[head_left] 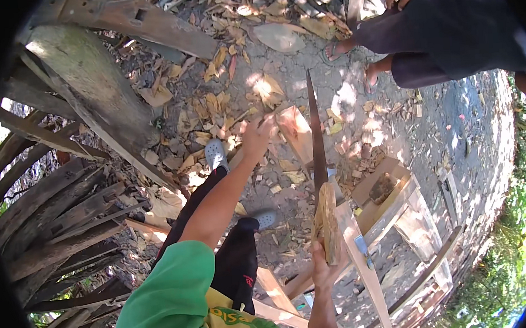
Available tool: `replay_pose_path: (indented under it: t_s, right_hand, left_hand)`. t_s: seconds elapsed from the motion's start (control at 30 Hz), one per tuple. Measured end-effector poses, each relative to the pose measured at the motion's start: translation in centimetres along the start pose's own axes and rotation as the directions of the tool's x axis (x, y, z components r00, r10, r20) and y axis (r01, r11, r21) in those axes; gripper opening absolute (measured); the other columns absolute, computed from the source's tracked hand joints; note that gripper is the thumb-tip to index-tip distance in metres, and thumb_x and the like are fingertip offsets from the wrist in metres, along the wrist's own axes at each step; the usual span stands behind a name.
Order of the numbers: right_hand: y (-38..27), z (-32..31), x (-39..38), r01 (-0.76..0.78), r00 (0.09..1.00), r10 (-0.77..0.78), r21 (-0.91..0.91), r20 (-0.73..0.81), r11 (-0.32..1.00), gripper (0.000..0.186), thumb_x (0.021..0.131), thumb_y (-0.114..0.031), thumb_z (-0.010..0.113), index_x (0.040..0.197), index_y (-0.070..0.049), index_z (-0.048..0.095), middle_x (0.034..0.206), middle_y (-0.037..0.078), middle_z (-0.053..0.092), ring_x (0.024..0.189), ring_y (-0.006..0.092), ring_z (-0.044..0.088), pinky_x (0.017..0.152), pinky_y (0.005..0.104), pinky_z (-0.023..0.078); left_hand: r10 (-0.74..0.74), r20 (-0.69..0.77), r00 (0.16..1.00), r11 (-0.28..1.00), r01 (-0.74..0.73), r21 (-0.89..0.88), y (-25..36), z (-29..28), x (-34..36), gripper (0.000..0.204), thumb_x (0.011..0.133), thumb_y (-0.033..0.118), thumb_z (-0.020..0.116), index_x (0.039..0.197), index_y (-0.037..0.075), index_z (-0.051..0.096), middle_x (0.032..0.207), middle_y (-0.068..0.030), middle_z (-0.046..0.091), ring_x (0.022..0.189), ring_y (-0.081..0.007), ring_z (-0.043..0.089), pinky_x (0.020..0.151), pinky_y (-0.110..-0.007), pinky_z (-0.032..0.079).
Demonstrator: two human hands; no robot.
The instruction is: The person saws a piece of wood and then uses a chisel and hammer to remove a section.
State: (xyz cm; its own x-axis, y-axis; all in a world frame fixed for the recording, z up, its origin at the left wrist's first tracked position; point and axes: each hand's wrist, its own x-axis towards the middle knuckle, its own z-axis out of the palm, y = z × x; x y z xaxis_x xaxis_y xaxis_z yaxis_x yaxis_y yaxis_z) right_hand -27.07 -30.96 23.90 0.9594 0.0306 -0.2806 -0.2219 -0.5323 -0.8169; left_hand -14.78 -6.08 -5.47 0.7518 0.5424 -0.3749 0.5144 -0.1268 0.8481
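My right hand (322,263) is closed around the pale wooden handle (326,220) of a handsaw. Its long, dark, tapering blade (317,133) points away from me, tip toward the far side. To the left of the blade, my left hand (257,137) reaches out with its fingers stretched and nothing visible in them. Those fingertips are at or just beside the near-left edge of a wooden board's end (295,127); I cannot tell whether they touch. The saw blade passes along the right side of that board and hides part of it.
A wooden bench or frame (365,233) stands below the saw, with a box-like wooden piece (385,187) on its right. Rough planks (65,220) and a thick log (90,84) lie left. Another person in dark clothes (442,29) stands far right. Dry leaves (264,88) cover the ground.
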Motion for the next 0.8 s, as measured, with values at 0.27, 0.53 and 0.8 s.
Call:
replay_pose_path:
  t_s: [0.27,0.53,0.8]
  right_hand:
    - [-3.1,1.5,0.7,-0.130,0.991,0.131,0.020,-0.001,0.991,0.067,0.086,-0.024,0.077,0.142,0.005,0.055,0.086,0.004,0.063,0.079,0.0152,0.059,0.074,0.0310,0.050]
    - [-0.9,1.4,0.2,0.019,0.999,-0.017,-0.042,0.047,0.999,0.067,0.084,-0.017,0.077,0.143,0.004,0.055,0.081,0.002,0.065,0.072,0.0119,0.060,0.068,0.0272,0.050]
    - [1.7,0.6,-1.4,0.015,0.994,-0.008,-0.062,0.111,0.998,0.068,0.083,-0.010,0.075,0.146,0.001,0.053,0.082,0.003,0.066,0.073,0.0112,0.062,0.067,0.0271,0.052]
  left_hand:
    - [0.133,-0.092,0.987,0.991,-0.130,0.037,2.8,5.3,3.2,0.065,0.094,0.046,0.070,0.136,-0.002,0.059,0.125,-0.0261,0.065,0.118,-0.0414,0.062,0.103,-0.045,0.047]
    - [0.049,-0.228,0.972,0.988,-0.081,-0.132,0.7,0.0,0.5,0.074,0.089,0.037,0.075,0.144,-0.006,0.050,0.141,-0.0289,0.055,0.133,-0.0418,0.052,0.113,-0.047,0.040]
    - [0.147,-0.299,0.943,0.978,-0.183,-0.097,-1.2,1.4,-1.4,0.069,0.099,0.041,0.066,0.145,-0.007,0.048,0.145,-0.0290,0.051,0.135,-0.0424,0.048,0.116,-0.046,0.036]
